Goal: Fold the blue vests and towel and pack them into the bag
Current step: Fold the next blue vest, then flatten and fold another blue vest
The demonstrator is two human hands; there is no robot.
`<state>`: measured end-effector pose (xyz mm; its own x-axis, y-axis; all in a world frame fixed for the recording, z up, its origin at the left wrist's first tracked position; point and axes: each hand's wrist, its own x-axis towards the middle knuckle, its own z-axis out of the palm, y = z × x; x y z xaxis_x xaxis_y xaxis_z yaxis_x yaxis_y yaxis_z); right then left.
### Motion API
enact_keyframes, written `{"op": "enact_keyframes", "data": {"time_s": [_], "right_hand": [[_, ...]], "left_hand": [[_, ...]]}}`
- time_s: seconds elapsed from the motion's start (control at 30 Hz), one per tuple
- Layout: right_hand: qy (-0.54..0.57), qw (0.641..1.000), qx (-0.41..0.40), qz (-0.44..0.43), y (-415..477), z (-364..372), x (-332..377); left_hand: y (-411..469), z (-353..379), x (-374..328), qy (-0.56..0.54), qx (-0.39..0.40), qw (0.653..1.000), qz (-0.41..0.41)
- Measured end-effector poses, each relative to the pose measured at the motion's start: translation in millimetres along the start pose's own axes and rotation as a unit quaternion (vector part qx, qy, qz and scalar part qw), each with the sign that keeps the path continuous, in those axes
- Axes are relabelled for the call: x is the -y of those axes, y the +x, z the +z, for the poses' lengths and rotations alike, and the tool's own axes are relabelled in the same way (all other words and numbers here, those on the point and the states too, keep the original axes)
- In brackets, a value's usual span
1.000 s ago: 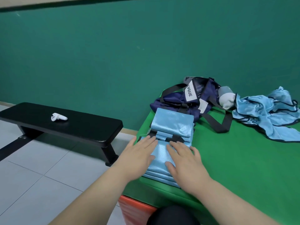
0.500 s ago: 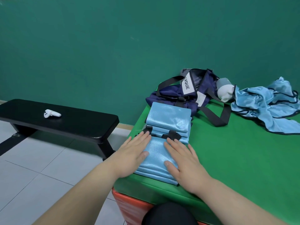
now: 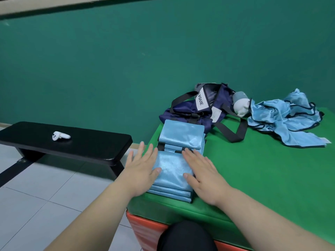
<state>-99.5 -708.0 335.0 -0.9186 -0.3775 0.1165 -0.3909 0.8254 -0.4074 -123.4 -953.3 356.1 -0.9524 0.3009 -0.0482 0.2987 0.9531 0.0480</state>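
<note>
Green padded platform (image 3: 262, 178) with orange sides, carrying everything of the task. Wide bare green along its near edge and right side, so ample room there for spreading and folding.

Long black bench (image 3: 87, 147) off the platform's left edge, across a strip of tiled floor, well apart.

Navy fabric bag with black straps (image 3: 183, 115) at the far left corner, mouth slumped partly open. Likely to collapse during packing unless held wide with one hand.

Crumpled heap of unfolded light-blue vests with dark trim (image 3: 282, 118) along the far edge toward the right, near the bag, not yet folded.

Far stack of folded shiny light-blue vests (image 3: 181, 134) on the left edge, touching the bag. Near stack of the same cloth (image 3: 172, 171) at the near left corner. Slippery-looking fabric, layers liable to slide and splay if lifted by the top alone. Near stack hard against the left edge, so any leftward push probably tipping it to the floor.

Left hand (image 3: 141, 173) flat, fingers straight and spread, gripping nothing, resting on the near stack's left border and partly overhanging the platform.

Right hand (image 3: 203, 176) likewise flat on the stack's right part, grasping nothing.

Rolled white-and-grey towel (image 3: 240, 105) between bag and heap, by the far edge.

Small white handheld controller (image 3: 60, 136) on the bench.
</note>
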Motion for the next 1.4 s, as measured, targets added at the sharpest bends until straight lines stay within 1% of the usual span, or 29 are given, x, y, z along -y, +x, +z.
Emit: {"op": "enact_keyframes", "data": {"time_s": [0.07, 0.13, 0.27, 0.4, 0.63, 0.9, 1.07, 1.27, 1.4], "right_hand": [[0.020, 0.999, -0.033, 0.015, -7, -7, -4], [0.034, 0.998, -0.045, 0.025, -16, -12, -11], [0.038, 0.997, -0.042, 0.058, -37, -21, -36], [0.041, 0.992, -0.066, 0.102, -58, -37, -74], [0.012, 0.979, -0.097, 0.181, -92, -83, -157], [-0.032, 0.962, -0.089, 0.255, -106, -119, -250], [-0.049, 0.956, -0.086, 0.277, -91, -130, -294], [-0.089, 0.943, -0.081, 0.310, -64, -133, -335], [-0.119, 0.929, -0.074, 0.341, -59, -124, -340]], "left_hand": [[-4, -6, -9, 0.015, -0.032, 0.999, -0.017], [-8, -12, -23, 0.030, -0.052, 0.998, -0.007], [-9, -17, -68, 0.043, -0.071, 0.995, 0.062], [6, -10, -122, 0.037, -0.093, 0.987, 0.124], [55, 12, -210, -0.003, -0.082, 0.980, 0.183], [135, 50, -280, -0.052, -0.056, 0.978, 0.193], [179, 65, -310, -0.101, -0.072, 0.973, 0.196], [195, 81, -317, -0.161, -0.116, 0.962, 0.190], [191, 85, -313, -0.174, -0.115, 0.958, 0.194]]}}
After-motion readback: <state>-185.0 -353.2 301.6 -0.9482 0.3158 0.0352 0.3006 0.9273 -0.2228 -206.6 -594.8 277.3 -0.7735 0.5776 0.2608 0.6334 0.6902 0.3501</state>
